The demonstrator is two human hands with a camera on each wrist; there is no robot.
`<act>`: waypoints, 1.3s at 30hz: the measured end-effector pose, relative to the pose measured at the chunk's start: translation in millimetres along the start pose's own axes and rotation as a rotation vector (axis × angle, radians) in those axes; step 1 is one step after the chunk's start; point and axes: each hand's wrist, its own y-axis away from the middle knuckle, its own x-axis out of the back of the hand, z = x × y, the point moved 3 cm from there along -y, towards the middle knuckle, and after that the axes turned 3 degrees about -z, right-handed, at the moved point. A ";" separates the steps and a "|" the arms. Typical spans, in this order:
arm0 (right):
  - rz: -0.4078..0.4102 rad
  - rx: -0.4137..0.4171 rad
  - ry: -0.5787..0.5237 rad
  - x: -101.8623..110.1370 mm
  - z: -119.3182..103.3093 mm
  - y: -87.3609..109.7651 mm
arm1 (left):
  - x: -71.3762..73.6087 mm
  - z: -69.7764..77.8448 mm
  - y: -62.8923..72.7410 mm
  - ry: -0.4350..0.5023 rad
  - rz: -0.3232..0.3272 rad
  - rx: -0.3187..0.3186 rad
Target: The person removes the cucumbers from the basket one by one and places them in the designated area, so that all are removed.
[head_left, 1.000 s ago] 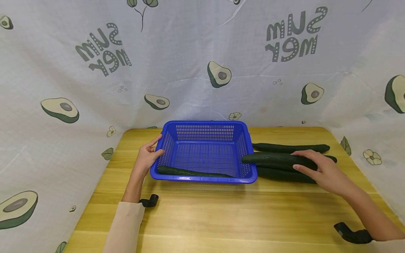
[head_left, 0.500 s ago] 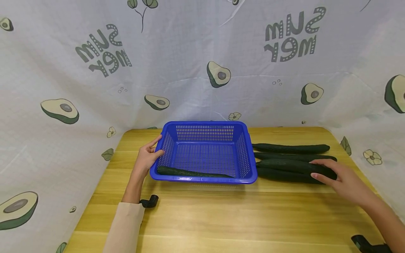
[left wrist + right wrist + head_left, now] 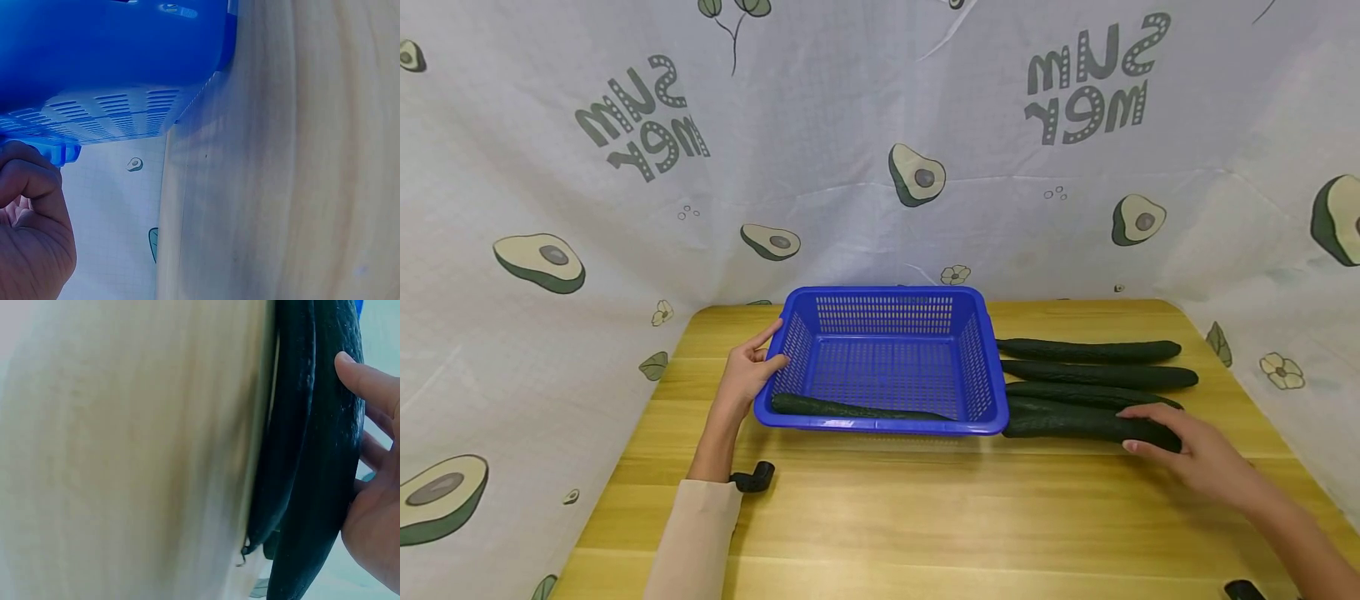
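Note:
My left hand (image 3: pixel 747 373) grips the left rim of a blue plastic basket (image 3: pixel 880 426), thumb over the rim. One dark green cucumber (image 3: pixel 850 408) lies along the basket's near side. To the right, my right hand (image 3: pixel 1195 450) holds the nearest cucumber (image 3: pixel 1075 421) by its right part. In the right wrist view the thumb is on one side of that cucumber (image 3: pixel 325 462) and the fingers are on the other. Another cucumber (image 3: pixel 284 437) lies alongside it, closer to the table. The left wrist view shows curled fingers (image 3: pixel 31 181) at the basket rim.
Behind the held cucumber, more cucumbers lie side by side: a far one (image 3: pixel 1097 352), a middle one (image 3: pixel 1105 375) and a partly covered one (image 3: pixel 1090 394). Their left ends meet the basket's right side. A wooden table (image 3: pixel 887 517) carries everything, with avocado-print cloth (image 3: pixel 850 150) around it.
My right hand first drew the raised cucumber to the right, off the basket's rim, then moved it towards me in front of another. The left hand and basket stayed put.

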 end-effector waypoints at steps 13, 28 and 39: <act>0.016 -0.002 -0.010 -10.4 3.1 4.0 | -0.1 0.1 -0.1 -0.005 0.006 0.012; 0.077 0.083 0.049 -11.6 6.7 2.1 | -0.4 1.8 -1.7 -0.025 0.010 -0.011; 0.039 0.036 0.109 -14.2 4.0 2.3 | 1.3 0.9 0.1 -0.017 0.009 0.016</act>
